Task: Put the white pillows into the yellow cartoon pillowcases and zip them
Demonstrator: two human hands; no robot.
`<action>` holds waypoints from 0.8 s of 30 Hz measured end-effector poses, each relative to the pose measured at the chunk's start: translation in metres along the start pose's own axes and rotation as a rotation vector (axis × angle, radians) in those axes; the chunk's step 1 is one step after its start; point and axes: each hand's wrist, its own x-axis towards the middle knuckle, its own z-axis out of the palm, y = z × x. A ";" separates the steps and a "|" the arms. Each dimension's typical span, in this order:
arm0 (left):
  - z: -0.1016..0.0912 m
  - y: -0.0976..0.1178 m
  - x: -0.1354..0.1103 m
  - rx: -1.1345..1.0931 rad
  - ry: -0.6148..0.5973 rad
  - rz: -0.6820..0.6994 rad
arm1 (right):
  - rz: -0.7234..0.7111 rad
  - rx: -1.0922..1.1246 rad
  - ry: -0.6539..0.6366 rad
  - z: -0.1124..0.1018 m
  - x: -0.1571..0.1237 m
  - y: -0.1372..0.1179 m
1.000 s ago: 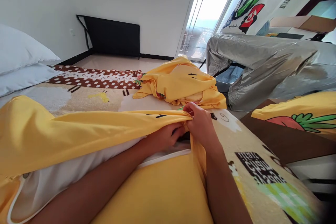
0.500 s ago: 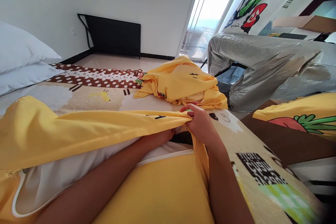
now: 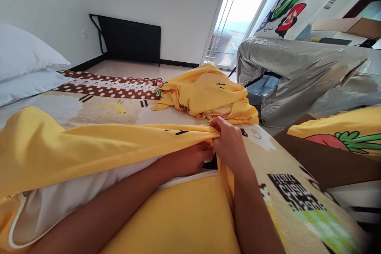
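Note:
A yellow fabric cover point(image 3: 125, 141) with a white-trimmed opening spreads across the foreground, and white cloth point(image 3: 98, 190) shows inside it. My right hand point(image 3: 230, 139) is closed on the cover's edge at the opening's far right end, pinching it between thumb and fingers. From the left, my left arm reaches through the opening under the upper yellow layer. My left hand point(image 3: 196, 158) is there with fingers curled, close beside the right hand. What its fingertips hold is hidden. A dark gap shows just below them.
A crumpled yellow cloth point(image 3: 205, 91) lies on the patterned bed blanket point(image 3: 282, 158). White pillows point(image 3: 26, 55) rest at the left. On the right are a brown box point(image 3: 315, 158) with yellow carrot-print fabric point(image 3: 354, 131) and a silver-covered bulk point(image 3: 300, 71).
My left hand has come up and slightly right inside the opening, so more of its back and fingers show. The right hand has shifted slightly right, still gripping the yellow edge.

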 end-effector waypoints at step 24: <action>0.013 -0.011 0.003 0.064 0.228 -0.335 | 0.024 0.120 -0.114 0.002 0.011 0.013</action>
